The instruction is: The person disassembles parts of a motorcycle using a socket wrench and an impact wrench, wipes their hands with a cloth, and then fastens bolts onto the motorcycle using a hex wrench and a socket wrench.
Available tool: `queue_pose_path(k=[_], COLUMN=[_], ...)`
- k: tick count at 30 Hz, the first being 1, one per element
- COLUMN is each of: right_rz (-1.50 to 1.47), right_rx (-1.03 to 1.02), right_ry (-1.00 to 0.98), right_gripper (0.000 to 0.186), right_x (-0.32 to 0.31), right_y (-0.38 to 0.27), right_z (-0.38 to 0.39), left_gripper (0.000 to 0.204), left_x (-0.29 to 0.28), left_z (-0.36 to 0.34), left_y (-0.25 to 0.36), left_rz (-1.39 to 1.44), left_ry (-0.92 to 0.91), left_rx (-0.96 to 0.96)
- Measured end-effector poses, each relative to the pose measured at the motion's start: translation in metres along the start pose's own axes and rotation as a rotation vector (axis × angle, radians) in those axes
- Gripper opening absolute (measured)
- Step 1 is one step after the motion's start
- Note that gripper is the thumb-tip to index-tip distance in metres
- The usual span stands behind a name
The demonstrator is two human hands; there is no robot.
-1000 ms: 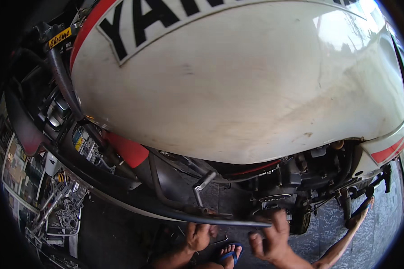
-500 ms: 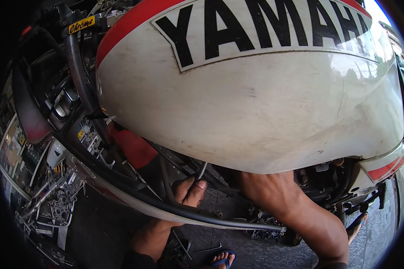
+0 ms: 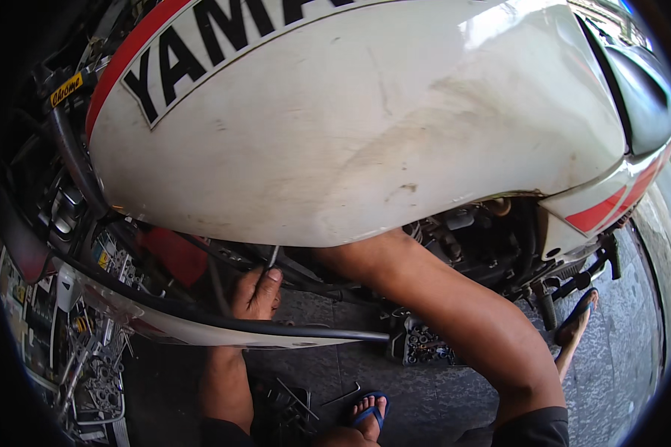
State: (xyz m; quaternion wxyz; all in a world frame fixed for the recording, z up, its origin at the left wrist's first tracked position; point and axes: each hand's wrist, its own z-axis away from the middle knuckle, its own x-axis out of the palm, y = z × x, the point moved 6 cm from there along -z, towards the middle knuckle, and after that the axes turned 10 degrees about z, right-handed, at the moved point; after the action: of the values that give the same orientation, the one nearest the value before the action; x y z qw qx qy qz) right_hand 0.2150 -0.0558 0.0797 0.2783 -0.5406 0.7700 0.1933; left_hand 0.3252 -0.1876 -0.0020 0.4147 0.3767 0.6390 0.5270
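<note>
Under the near edge of a big white tank (image 3: pixel 350 149), in the head view, the left hand (image 3: pixel 255 295) has a thin metal rod (image 3: pixel 273 257). Its thumb and fingers are wrapped tight around the rod, and the rod's top goes up to the tank's edge. The right arm (image 3: pixel 462 320) reaches far and to the left. The right hand (image 3: pixel 343 258) is mostly hidden beneath the tank, so I cannot tell how wide its fingers are or what they have. A long white panel (image 3: pixel 291 340) with a black edge crosses in front of the left wrist. Just beside its right tip sits a dark box (image 3: pixel 399 350) with small metal bits in it. Near, on the floor, a bent metal bar (image 3: pixel 341 395) lies beside a foot (image 3: pixel 370 419) in a blue sandal. Over on the left is a pile of metal parts (image 3: pixel 97 365).
</note>
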Motion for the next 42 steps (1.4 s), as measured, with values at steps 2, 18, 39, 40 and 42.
queue_pose_path(k=[2, 18, 39, 40, 42], right_rz=[0.04, 0.09, 0.14, 0.142, 0.089], right_rx=[0.017, 0.21, -0.014, -0.012, -0.066], right_ry=[0.086, -0.009, 0.07, 0.067, 0.116], right_gripper=[0.023, 0.033, 0.026, 0.026, 0.025], right_x=[-0.005, 0.01, -0.005, -0.004, -0.005], right_y=[-0.003, 0.003, -0.006, -0.004, -0.006], right_z=[0.003, 0.001, 0.001, 0.001, 0.001], left_gripper=[0.034, 0.025, 0.022, 0.022, 0.022], left_x=[0.0, -0.047, -0.054, -0.052, -0.052], left_z=[0.001, 0.069, 0.049, 0.049, 0.048], left_y=[-0.003, -0.066, -0.02, -0.019, -0.02], left_rz=[-0.058, -0.24, -0.517, -0.515, -0.402], left_ry=[-0.007, 0.67, 0.493, 0.49, 0.497], left_rx=[0.055, 0.548, 0.568, 0.566, 0.501])
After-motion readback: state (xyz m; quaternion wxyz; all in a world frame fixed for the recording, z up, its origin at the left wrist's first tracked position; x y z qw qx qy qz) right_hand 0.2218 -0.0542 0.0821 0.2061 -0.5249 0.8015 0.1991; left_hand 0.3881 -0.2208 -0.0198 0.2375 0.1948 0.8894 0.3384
